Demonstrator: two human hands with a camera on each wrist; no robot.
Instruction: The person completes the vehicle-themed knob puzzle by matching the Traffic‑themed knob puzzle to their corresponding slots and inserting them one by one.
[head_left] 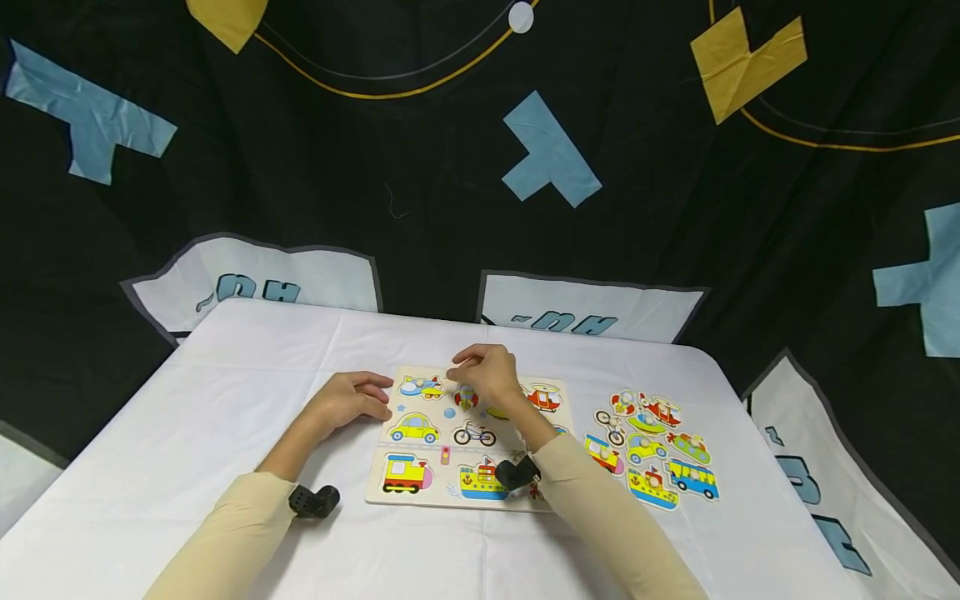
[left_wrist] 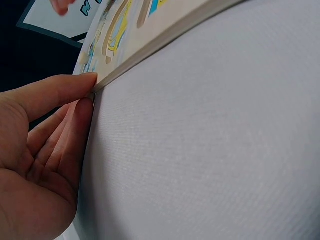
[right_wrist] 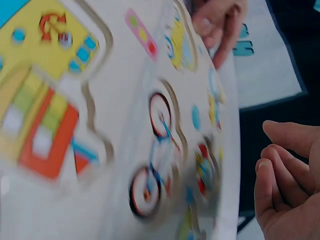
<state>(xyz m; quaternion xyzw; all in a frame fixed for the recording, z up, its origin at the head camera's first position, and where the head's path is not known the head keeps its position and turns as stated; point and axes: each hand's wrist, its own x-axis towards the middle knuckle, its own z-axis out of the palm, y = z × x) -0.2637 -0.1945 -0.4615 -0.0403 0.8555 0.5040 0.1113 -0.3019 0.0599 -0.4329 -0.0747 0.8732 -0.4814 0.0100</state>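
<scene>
A wooden vehicle puzzle board (head_left: 435,492) lies on the table, with printed recesses such as a car (head_left: 414,428), a bicycle (head_left: 474,433) and a train (head_left: 407,473). In its far left recess sits a knobbed airplane piece (head_left: 422,387). My left hand (head_left: 345,403) touches the board's left edge; the left wrist view shows the thumb (left_wrist: 75,90) against that edge. Above the far side of the board, near the balloon recess (head_left: 466,397), hovers my right hand (head_left: 486,375). In the right wrist view its thumb and fingertips are apart, with nothing between them.
Several loose knobbed pieces lie right of the board, among them a bus piece (head_left: 692,478), a ship piece (head_left: 652,487), a bicycle piece (head_left: 610,427) and a helicopter piece (head_left: 663,410). A white cloth covers the table (head_left: 225,392). Behind hangs a black curtain (head_left: 420,167).
</scene>
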